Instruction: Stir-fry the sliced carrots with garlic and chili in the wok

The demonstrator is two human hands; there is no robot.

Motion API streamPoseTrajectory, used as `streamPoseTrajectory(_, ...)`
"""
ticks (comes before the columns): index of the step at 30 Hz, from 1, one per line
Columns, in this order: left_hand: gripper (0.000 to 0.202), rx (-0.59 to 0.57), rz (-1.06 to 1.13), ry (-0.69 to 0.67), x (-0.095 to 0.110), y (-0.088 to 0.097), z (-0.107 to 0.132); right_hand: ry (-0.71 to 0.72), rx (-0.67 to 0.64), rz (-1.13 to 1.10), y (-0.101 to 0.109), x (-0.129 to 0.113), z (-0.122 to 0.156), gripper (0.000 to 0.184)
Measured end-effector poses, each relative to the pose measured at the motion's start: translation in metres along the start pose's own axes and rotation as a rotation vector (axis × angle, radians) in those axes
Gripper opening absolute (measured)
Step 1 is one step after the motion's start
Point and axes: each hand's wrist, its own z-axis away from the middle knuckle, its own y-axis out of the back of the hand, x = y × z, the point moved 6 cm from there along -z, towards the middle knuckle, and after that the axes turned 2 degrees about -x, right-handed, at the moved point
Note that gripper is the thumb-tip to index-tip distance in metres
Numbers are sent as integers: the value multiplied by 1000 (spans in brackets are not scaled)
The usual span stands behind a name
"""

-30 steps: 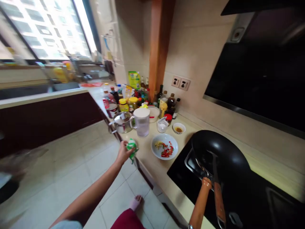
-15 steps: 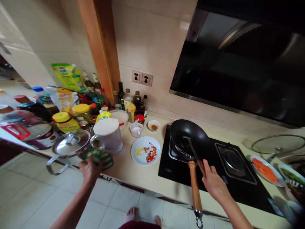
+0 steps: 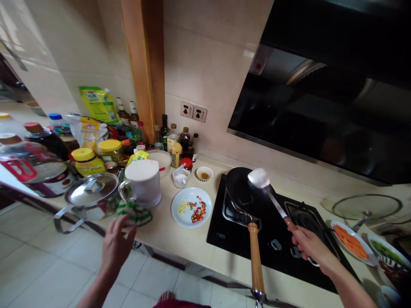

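Over the hob (image 3: pixel 221 236), head view: right hand (image 3: pixel 311 246) gripping a spatula (image 3: pixel 276 203) by its wooden handle (image 3: pixel 290 223), a hold that likely keeps fingers clear of the metal; blade (image 3: pixel 258 178) raised above the wok (image 3: pixel 239 184). Left hand (image 3: pixel 117 244) open, fingers loosely bent, at a green-striped cloth (image 3: pixel 135 213) on the tabletop (image 3: pixel 165 233); contact unclear. White plate (image 3: pixel 184 220) of chopped chillies (image 3: pixel 199 214) just beside the hob, presumably for easy reach. Wok handle (image 3: pixel 256 256) points nearside.

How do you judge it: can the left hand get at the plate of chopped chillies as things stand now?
Probably yes. The left hand looks open beside the striped cloth, and open counter leads sideways to the plate; the jug stands farther back, seemingly out of the way.
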Motion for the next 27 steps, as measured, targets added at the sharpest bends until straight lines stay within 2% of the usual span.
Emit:
streamPoseTrajectory(3,60,-360,342,214,15,-37,41,2,-27,135,26,-11,-5,56)
streamPoseTrajectory(4,64,-440,412,285,21,-49,55,30,-74,191,31,-19,-7,61)
streamPoseTrajectory(6,68,-520,481,386,31,-66,77,49,-187,308,39,-35,-10,63)
streamPoseTrajectory(11,68,-600,534,450,47,-85,103,-39,-375,578,49,-82,-2,57)
streamPoseTrajectory(15,62,-630,553,439,50,-91,111,-52,-449,639,29,-107,-3,51)
streamPoseTrajectory(19,58,-692,576,424,60,-99,117,-42,-333,603,2,-114,-21,52)
streamPoseTrajectory(22,57,-770,610,418,73,-103,116,-57,-248,613,3,-116,-27,49)
streamPoseTrajectory(24,55,-804,635,428,83,-107,109,-54,-306,646,11,-117,-23,46)
streamPoseTrajectory(27,49,-822,712,451,102,-121,88,-78,-488,693,23,-113,-16,49)
